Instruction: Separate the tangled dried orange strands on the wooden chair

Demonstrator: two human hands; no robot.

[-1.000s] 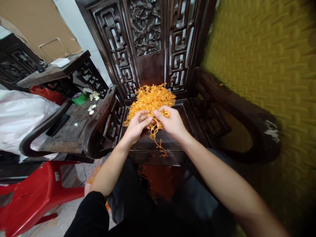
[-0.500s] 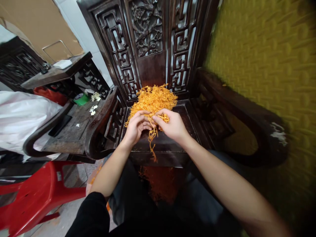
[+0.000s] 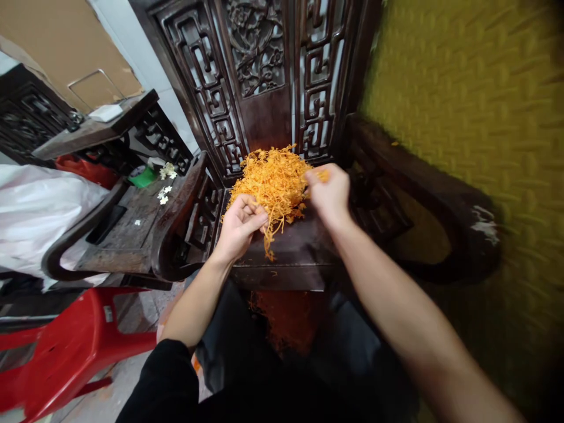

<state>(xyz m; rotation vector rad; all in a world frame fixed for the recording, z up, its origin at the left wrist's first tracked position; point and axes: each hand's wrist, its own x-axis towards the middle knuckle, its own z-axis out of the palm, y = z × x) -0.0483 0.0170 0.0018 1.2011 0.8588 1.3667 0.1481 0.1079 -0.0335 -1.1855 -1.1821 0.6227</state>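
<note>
A heap of thin, branching orange strands [image 3: 275, 176] lies on the seat of a dark carved wooden chair [image 3: 291, 249]. At the heap's front left, my left hand [image 3: 240, 226] is closed, thumb against fingers, on a few orange strands that dangle below it. My right hand [image 3: 330, 194] is up at the heap's right side, curled round a small orange bunch [image 3: 324, 175]; its fingers are slightly blurred. Whether the strands are plastic or plant cannot be told.
Curved armrests [image 3: 180, 217] flank the seat, with a tall carved backrest [image 3: 264, 53] behind. To the left, another wooden seat holds green tape [image 3: 143, 176] and small pale flower-shaped pieces [image 3: 165, 192]. A red plastic chair [image 3: 66, 346] and a white sack [image 3: 39, 205] stand there.
My right hand has moved right and up, away from my left, with orange bits in it. My left hand has shifted slightly and pinches the strands. The view has shifted a little.
</note>
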